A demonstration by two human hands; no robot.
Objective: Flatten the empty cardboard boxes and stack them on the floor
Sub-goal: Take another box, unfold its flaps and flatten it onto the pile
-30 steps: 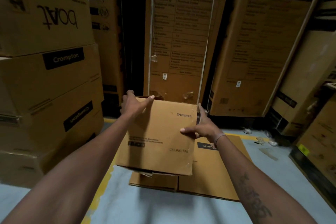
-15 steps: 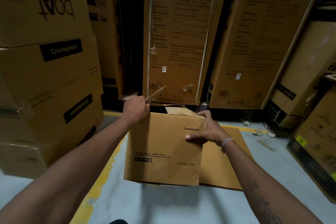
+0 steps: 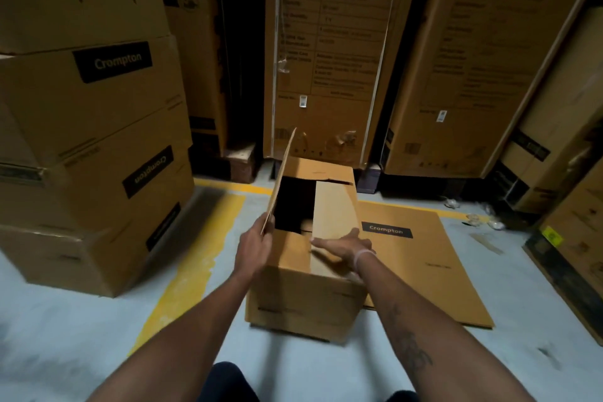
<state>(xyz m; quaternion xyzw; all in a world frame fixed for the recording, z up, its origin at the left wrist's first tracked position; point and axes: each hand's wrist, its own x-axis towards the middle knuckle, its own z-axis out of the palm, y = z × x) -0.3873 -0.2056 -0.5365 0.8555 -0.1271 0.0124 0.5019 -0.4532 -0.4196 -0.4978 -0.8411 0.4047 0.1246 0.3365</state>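
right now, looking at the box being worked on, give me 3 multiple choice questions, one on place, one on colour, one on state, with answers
1. Where does the flattened sheet lie relative to the box?
A. on its right, on the floor
B. on top of it
C. leaning on the left stack

2. What colour is the floor line left of the box?
A. red
B. yellow
C. white

3. How is the box's top?
A. taped closed
B. crushed flat
C. partly open, one flap raised

Answers:
1 A, the sheet lies flat, reaching out to the box's right.
2 B, the painted stripe is yellow.
3 C, the left hand holds up the flap; the right hand rests on another.
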